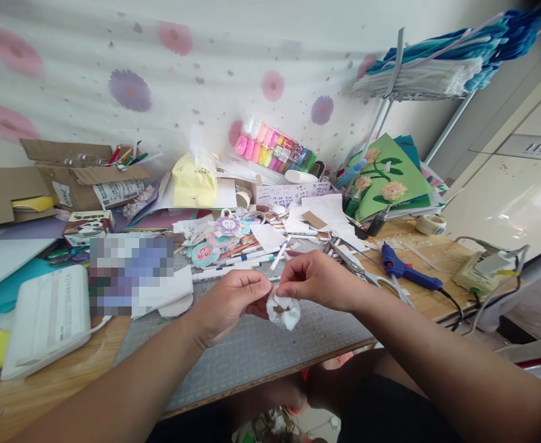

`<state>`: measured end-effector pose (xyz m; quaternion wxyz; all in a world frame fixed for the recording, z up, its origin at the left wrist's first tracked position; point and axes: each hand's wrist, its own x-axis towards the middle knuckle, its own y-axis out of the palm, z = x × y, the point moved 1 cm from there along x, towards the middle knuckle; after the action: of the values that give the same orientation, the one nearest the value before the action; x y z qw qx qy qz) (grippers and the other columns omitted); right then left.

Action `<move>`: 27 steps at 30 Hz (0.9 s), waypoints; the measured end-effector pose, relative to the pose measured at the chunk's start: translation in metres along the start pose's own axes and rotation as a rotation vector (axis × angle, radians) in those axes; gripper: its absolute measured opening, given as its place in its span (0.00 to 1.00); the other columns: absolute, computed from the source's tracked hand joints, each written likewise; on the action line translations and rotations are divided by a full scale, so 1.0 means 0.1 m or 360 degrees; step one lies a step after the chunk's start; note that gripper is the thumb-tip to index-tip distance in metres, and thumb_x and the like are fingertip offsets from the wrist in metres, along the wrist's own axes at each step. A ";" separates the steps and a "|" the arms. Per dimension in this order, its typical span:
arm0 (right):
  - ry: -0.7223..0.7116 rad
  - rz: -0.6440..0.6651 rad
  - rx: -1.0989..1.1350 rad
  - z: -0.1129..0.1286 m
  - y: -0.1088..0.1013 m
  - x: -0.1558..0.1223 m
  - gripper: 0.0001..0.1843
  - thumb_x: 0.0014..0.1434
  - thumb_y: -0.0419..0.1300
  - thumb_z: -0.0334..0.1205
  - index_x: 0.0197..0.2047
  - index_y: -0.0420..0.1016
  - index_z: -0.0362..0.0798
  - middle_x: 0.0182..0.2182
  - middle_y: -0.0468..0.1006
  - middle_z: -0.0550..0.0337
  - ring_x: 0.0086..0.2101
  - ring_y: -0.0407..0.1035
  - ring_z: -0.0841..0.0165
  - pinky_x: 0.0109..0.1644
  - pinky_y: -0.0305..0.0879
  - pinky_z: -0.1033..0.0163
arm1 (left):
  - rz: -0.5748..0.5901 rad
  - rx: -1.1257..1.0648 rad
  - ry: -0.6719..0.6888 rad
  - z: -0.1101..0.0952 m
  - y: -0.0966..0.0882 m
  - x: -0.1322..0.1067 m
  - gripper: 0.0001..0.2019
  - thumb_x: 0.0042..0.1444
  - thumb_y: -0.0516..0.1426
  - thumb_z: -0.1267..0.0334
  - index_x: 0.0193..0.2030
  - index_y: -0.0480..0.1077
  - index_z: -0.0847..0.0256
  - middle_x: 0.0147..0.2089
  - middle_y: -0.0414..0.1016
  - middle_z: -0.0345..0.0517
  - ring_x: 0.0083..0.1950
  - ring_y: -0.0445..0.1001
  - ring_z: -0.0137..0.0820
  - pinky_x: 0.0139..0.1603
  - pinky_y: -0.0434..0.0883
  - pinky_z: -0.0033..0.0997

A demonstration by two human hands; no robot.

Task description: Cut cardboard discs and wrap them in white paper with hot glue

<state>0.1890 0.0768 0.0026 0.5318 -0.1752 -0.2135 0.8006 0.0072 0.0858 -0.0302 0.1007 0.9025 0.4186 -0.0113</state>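
Observation:
A small crumpled white paper piece (283, 312) hangs between both hands over a grey cutting mat (252, 351). My left hand (228, 303) pinches its left edge with thumb and fingers closed. My right hand (315, 280) pinches its upper right edge, fingers curled together. Just behind the hands lie pens and markers (238, 261), small round paper flowers (205, 253) and scissors (354, 263).
A blue glue gun (406, 271) lies to the right, with a power strip (477, 271) at the table's right edge. A white box (47, 320) and cardboard box (86, 175) sit at left. Coloured clay packs (275, 151) and green flower cards (390, 178) stand at the back.

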 end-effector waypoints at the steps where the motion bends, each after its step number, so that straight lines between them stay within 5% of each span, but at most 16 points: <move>1: -0.0010 -0.0018 -0.0047 0.01 0.00 0.00 0.09 0.50 0.65 0.40 0.24 0.75 0.43 0.19 0.70 0.66 0.22 0.59 0.75 0.25 0.54 0.68 | -0.0026 -0.0012 0.0015 0.01 0.00 0.00 0.15 0.53 0.60 0.53 0.26 0.71 0.64 0.25 0.69 0.40 0.28 0.68 0.27 0.33 0.68 0.29; 8: -0.0044 -0.0019 0.0113 -0.01 0.01 0.03 0.09 0.48 0.66 0.40 0.25 0.75 0.44 0.20 0.71 0.65 0.23 0.61 0.74 0.27 0.57 0.68 | -0.0184 0.0123 0.0029 0.05 0.01 0.01 0.13 0.49 0.63 0.57 0.24 0.69 0.63 0.23 0.67 0.36 0.25 0.66 0.23 0.28 0.64 0.24; 14: 0.0050 0.0107 0.0450 -0.04 0.00 0.02 0.18 0.50 0.64 0.54 0.25 0.72 0.45 0.17 0.68 0.67 0.20 0.62 0.74 0.26 0.60 0.67 | -0.0275 0.0268 0.0096 0.00 0.01 0.01 0.10 0.51 0.62 0.60 0.25 0.70 0.63 0.24 0.71 0.38 0.27 0.68 0.25 0.30 0.65 0.26; 22: -0.0041 0.0073 0.0036 0.00 0.01 0.00 0.08 0.52 0.62 0.39 0.25 0.72 0.45 0.20 0.70 0.65 0.22 0.62 0.73 0.26 0.57 0.67 | -0.0276 0.0163 0.0043 0.01 0.02 0.02 0.09 0.49 0.61 0.61 0.25 0.69 0.63 0.23 0.69 0.38 0.25 0.68 0.25 0.29 0.65 0.27; 27: -0.0083 0.0085 0.0032 -0.03 0.04 0.00 0.10 0.55 0.61 0.41 0.27 0.73 0.44 0.20 0.71 0.64 0.22 0.62 0.74 0.25 0.57 0.68 | -0.0272 0.0204 0.0066 0.00 0.03 0.02 0.11 0.49 0.61 0.59 0.24 0.69 0.63 0.22 0.68 0.36 0.24 0.66 0.25 0.28 0.64 0.26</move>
<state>0.1874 0.0756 -0.0020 0.5063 -0.1547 -0.2146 0.8208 0.0106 0.0858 -0.0305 0.0329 0.8681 0.4945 -0.0279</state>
